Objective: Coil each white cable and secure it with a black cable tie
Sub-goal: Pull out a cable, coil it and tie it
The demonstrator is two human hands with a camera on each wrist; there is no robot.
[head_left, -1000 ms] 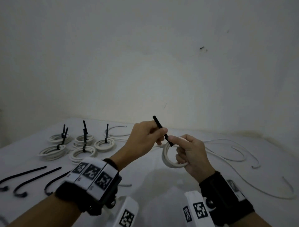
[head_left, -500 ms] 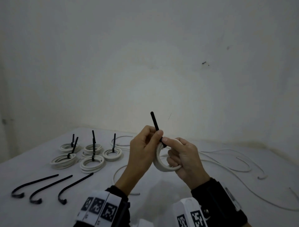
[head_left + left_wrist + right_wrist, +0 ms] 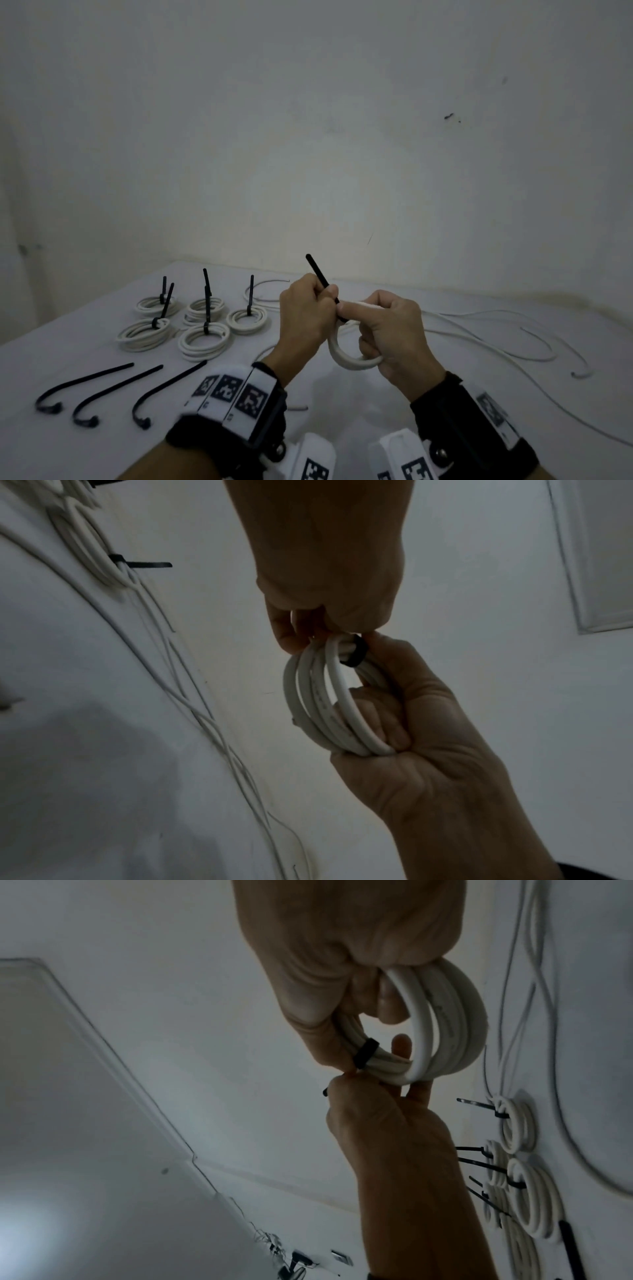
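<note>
Hands are meeting above a pale cloth-covered surface [image 3: 102, 445]. Right hand [image 3: 394, 337] is curling its fingers through a coiled white cable [image 3: 349, 361], gripping it in the air. Left hand [image 3: 305, 317] is pinching the tail of a thin black plastic cable tie [image 3: 317, 270] looped around that coil. Five tied white coils [image 3: 202, 339] are lying to the left, with three loose black ties [image 3: 85, 387] nearer.

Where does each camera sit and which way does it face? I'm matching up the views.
Head: worn on the head, looking forward and down at the table; both forearms show, left hand pinching the black tie.
Left wrist: looks along the left hand at the coil; right hand opposite.
Right wrist: looks along the right hand at the coil; left hand opposite.
Shared: both wrist views show the tie's band round the coil.
</note>
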